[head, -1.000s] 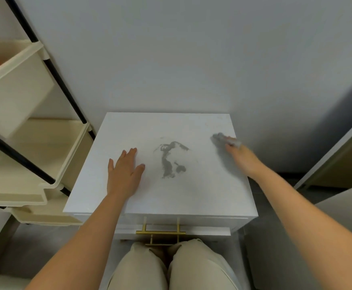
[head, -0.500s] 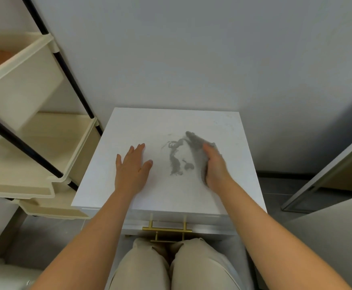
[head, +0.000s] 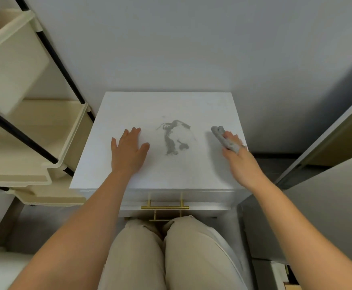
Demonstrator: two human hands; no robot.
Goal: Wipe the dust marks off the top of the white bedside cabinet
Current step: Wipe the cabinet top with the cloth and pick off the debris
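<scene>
- Wiping is in hand: the right hand (head: 239, 162), fingers curled round a grey cloth (head: 225, 139), sits near the right edge of the cabinet (head: 170, 105).
- The left hand (head: 129, 151) lies flat, fingers spread, beside the dust marks (head: 172, 139) at centre.
- The next move likely calls for sweeping the cloth leftward over them.

Matt white cabinet top (head: 202, 168), smudged grey dust marks (head: 170, 141); soft grey cloth (head: 225, 139); brushed brass handle (head: 165, 207).

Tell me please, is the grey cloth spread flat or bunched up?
Bunched up: the grey cloth is a crumpled wad held in the right hand, not flat on the cabinet top.
</scene>
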